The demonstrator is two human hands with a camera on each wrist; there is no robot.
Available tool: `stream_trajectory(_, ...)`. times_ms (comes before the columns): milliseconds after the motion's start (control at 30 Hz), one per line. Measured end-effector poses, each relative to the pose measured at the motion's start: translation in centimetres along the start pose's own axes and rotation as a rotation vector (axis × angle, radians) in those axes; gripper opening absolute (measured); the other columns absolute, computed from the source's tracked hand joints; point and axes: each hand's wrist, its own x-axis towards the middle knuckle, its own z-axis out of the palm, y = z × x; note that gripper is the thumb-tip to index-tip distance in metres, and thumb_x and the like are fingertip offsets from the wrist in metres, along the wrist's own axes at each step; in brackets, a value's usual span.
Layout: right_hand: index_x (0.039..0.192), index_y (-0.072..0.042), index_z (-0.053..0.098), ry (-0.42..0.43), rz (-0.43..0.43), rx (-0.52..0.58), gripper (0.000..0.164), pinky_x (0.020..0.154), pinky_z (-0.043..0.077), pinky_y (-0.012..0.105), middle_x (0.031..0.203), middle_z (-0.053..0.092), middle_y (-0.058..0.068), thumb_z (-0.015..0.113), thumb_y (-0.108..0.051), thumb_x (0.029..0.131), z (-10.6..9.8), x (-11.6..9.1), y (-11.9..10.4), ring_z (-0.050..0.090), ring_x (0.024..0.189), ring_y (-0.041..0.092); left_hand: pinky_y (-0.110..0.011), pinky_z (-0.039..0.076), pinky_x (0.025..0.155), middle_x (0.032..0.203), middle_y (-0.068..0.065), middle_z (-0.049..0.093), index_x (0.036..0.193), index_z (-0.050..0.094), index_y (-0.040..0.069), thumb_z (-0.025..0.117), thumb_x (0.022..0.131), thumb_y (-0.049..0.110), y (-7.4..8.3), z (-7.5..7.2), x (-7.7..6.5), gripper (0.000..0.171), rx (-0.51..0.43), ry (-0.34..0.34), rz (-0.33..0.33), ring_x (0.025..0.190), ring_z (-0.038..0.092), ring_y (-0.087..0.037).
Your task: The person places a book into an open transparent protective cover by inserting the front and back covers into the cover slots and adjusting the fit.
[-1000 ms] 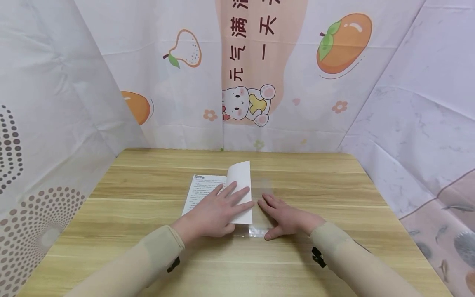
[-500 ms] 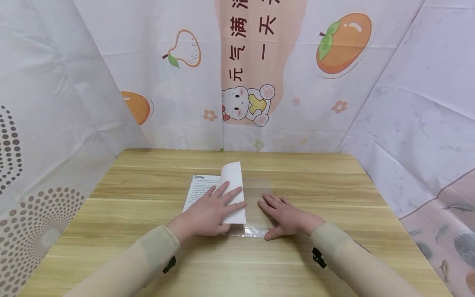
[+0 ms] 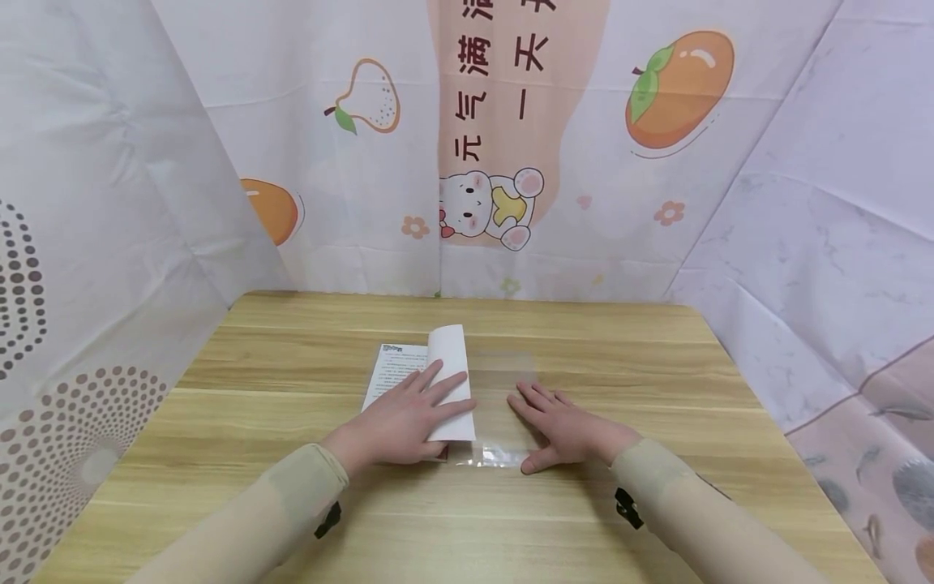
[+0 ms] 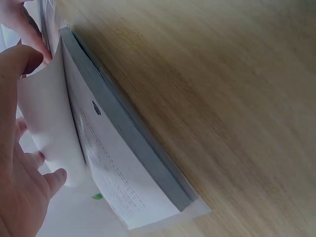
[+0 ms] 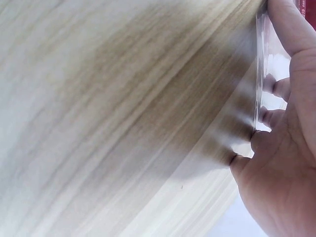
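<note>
A thick book (image 4: 143, 143) lies on the table with a printed page (image 3: 394, 369) facing up. Its white leaf (image 3: 454, 414) is bent up into a curve. My left hand (image 3: 401, 422) rests on this leaf with fingers spread and extended; its thumb is by the leaf's lower edge. A patch of red (image 3: 441, 456) shows beside that thumb. To the right of the leaf, a clear plastic sheet (image 3: 499, 457) lies on the tabletop, its near edge glinting. My right hand (image 3: 562, 426) presses on that sheet, fingers stretched and fingertips down, as the right wrist view also shows.
The wood-grain table (image 3: 642, 349) reaches back to a printed curtain (image 3: 365, 203) with fruit, a cartoon bear and lettering. More curtains hang at the left (image 3: 109, 243) and right (image 3: 824, 227). Each wrist carries a dark strapped-on device.
My left hand has moved left along with the white leaf, uncovering more of the clear sheet and a bit of red. My right hand has stayed in place.
</note>
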Motion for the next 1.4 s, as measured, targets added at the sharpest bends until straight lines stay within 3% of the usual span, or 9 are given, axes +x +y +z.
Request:
stream_trajectory(433, 0.153, -0.006, 0.017, -0.012, 0.015, 0.026, 0.103, 0.110, 0.016, 0.064, 0.158, 0.005, 0.024, 0.064, -0.063, 0.081, -0.03, 0.03, -0.08, 0.004, 0.142, 0.042, -0.053, 0.028, 0.110, 0.156, -0.008, 0.028, 0.147, 0.039, 0.028, 0.058, 0.090, 0.048, -0.37, 0.32, -0.28, 0.063, 0.017, -0.015, 0.044, 0.140, 0.017, -0.044)
stream_trajectory(800, 0.153, -0.008, 0.015, -0.040, 0.033, 0.018, 0.102, 0.111, 0.015, 0.063, 0.159, 0.003, 0.021, 0.060, -0.066, 0.083, -0.07, 0.05, -0.05, 0.001, 0.143, 0.040, -0.047, 0.029, 0.112, 0.157, -0.003, 0.026, 0.149, 0.034, 0.014, 0.059, 0.090, 0.047, -0.29, 0.38, -0.08, 0.073, 0.010, -0.062, 0.021, 0.142, 0.015, -0.038)
stream_trajectory(1033, 0.153, -0.009, 0.016, -0.044, 0.080, 0.036, 0.083, 0.112, 0.013, 0.062, 0.159, 0.004, 0.019, 0.046, -0.061, 0.095, -0.39, 0.26, -0.18, 0.001, 0.143, 0.039, -0.045, 0.028, 0.112, 0.159, -0.014, 0.017, 0.149, 0.035, 0.018, 0.060, 0.089, 0.050, -0.33, 0.27, -0.22, 0.073, -0.019, -0.081, 0.010, 0.143, 0.011, -0.035)
stream_trajectory(1200, 0.151, -0.005, 0.021, -0.014, 0.047, 0.032, 0.078, 0.109, 0.018, 0.064, 0.157, 0.009, 0.024, 0.053, -0.049, 0.096, -0.53, 0.38, -0.22, 0.005, 0.142, 0.043, -0.048, 0.026, 0.113, 0.158, -0.015, 0.018, 0.147, 0.037, 0.021, 0.060, 0.088, 0.049, -0.29, 0.17, -0.28, 0.070, -0.001, -0.101, 0.007, 0.142, 0.009, -0.040)
stream_trajectory(1400, 0.151, -0.004, 0.022, -0.004, 0.037, 0.024, 0.080, 0.109, 0.020, 0.064, 0.157, 0.011, 0.025, 0.059, -0.047, 0.094, -0.41, 0.36, -0.36, 0.008, 0.141, 0.043, -0.049, 0.027, 0.112, 0.159, -0.012, 0.017, 0.148, 0.036, 0.025, 0.059, 0.089, 0.048, -0.24, 0.14, -0.13, 0.068, 0.003, -0.142, -0.002, 0.141, 0.009, -0.043)
